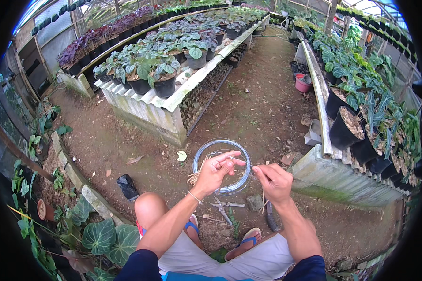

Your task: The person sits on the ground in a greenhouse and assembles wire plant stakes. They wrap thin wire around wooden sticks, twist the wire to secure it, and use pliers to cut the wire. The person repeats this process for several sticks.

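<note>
My left hand holds up a round coil of thin clear wire together with a small bundle of thin wooden sticks that pokes out to its left. My right hand is closed beside it, pinching the free end of the wire near the coil's right edge. Both hands hover over brown soil. On the ground below them lie metal pliers. My bare knee and my feet in sandals are underneath.
A raised bench of dark potted plants stands ahead on the left, and another bench of black pots runs on the right. A dirt path lies between them. Large-leaved plants grow at lower left. A pink pot sits far right.
</note>
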`<action>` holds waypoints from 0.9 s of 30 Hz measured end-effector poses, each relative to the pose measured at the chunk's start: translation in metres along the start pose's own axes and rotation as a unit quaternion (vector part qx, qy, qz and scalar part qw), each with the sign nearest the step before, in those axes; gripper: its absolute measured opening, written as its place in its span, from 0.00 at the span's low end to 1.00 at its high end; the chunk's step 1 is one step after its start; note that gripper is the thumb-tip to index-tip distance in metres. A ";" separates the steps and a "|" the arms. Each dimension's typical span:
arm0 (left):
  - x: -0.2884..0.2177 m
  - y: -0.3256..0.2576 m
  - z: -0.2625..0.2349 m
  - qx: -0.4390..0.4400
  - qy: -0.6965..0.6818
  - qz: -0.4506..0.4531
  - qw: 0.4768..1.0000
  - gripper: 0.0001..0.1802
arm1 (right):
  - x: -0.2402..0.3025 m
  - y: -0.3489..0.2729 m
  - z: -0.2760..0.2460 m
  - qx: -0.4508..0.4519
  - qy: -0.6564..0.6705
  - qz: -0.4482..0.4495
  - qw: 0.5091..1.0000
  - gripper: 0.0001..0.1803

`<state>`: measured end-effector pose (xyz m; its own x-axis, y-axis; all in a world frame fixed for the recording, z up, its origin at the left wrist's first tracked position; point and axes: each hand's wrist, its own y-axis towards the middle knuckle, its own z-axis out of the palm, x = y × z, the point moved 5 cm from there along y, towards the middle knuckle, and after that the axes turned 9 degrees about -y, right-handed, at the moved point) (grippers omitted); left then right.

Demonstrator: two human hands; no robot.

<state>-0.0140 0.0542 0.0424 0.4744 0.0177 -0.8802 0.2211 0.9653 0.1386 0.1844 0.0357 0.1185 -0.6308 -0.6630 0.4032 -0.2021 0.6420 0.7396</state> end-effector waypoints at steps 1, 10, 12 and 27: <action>-0.001 0.000 0.000 -0.006 0.007 0.004 1.000 0.27 | 0.001 0.000 0.001 0.005 -0.012 -0.006 1.000 0.04; -0.003 -0.003 0.005 -0.031 0.083 0.010 0.996 0.23 | 0.006 -0.005 0.011 0.032 -0.065 -0.064 0.995 0.04; -0.002 -0.004 0.006 -0.044 0.077 -0.003 0.996 0.23 | 0.007 -0.007 0.014 0.035 -0.069 -0.071 0.994 0.04; -0.025 -0.001 -0.018 -0.049 -0.128 0.075 0.988 0.24 | -0.039 -0.012 0.022 0.175 0.198 0.188 0.946 0.30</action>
<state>-0.0411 0.0577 0.0562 0.6984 0.1080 -0.7075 0.0543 0.9777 0.2030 0.1947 0.0629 0.0821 -0.3910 -0.4108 0.8236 -0.2985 0.9031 0.3088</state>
